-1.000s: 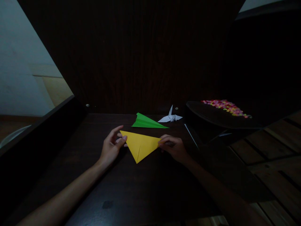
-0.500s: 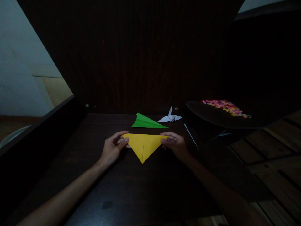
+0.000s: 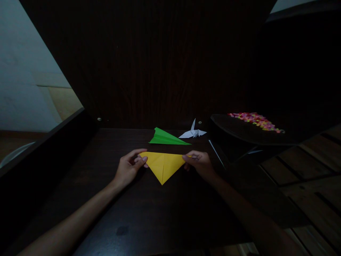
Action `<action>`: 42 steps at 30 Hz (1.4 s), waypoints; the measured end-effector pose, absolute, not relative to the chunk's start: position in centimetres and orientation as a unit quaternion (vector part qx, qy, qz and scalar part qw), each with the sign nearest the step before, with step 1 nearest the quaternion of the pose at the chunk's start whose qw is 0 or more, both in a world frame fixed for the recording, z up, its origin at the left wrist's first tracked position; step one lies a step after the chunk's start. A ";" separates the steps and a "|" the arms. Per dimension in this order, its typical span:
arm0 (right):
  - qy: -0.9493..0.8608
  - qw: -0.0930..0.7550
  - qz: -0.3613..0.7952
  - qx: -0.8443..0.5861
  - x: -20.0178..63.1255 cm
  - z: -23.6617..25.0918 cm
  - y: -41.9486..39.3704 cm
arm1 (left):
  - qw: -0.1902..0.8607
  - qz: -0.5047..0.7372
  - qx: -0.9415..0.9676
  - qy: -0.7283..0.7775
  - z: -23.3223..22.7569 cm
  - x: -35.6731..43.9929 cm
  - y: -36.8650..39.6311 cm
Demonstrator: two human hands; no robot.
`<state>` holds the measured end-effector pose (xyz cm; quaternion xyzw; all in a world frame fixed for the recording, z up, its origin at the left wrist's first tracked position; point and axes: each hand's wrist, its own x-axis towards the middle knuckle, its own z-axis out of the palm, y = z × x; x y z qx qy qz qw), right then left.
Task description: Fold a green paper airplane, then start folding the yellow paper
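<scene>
A sheet of yellow paper (image 3: 163, 165), folded into a triangle, is held between my two hands with its long edge away from me and its point towards me. A short crease or slit runs up from that point. My left hand (image 3: 130, 166) pinches the left corner between thumb and fingers. At the right corner, my right hand (image 3: 199, 163) grips the paper the same way. Just beyond the yellow paper lies a green paper plane (image 3: 167, 138), its nose pointing right. A white origami crane (image 3: 193, 133) rests behind the plane's nose.
Dark wood forms the tabletop (image 3: 101, 199), with an upright back panel (image 3: 160, 64) and a low left side wall (image 3: 48, 138). A thin white strip (image 3: 216, 153) lies right of my right hand. Small pink and yellow pieces (image 3: 257, 121) sit on a dark curved surface at right.
Both hands and the yellow paper have shifted very slightly to the right. My right thumb lies a little flatter on the corner. The green plane and white crane stay put.
</scene>
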<state>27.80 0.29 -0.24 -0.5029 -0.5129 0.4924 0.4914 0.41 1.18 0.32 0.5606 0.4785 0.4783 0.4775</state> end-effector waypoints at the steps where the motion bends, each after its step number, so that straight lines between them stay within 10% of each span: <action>1: -0.513 0.490 0.492 -0.504 27.8 -0.2 0.3 | 0.479 0.476 0.562 0.478 0.3 0.4 1.2; 12: -0.508 0.459 0.496 -0.535 27.1 0.1 0.0 | 0.427 0.405 0.629 0.508 -0.1 0.0 1.6; 20: -0.543 0.439 0.486 -0.525 26.1 -0.3 -0.9 | 0.105 0.384 0.802 0.445 -0.1 0.2 0.7; 28: -0.652 0.361 0.385 -0.545 23.5 -1.4 -2.9 | 0.275 0.288 0.855 0.332 0.0 2.9 -2.2; 42: -0.846 0.228 0.252 -0.411 26.8 -0.4 -1.8 | 0.248 0.193 0.873 0.373 -0.8 3.3 -2.1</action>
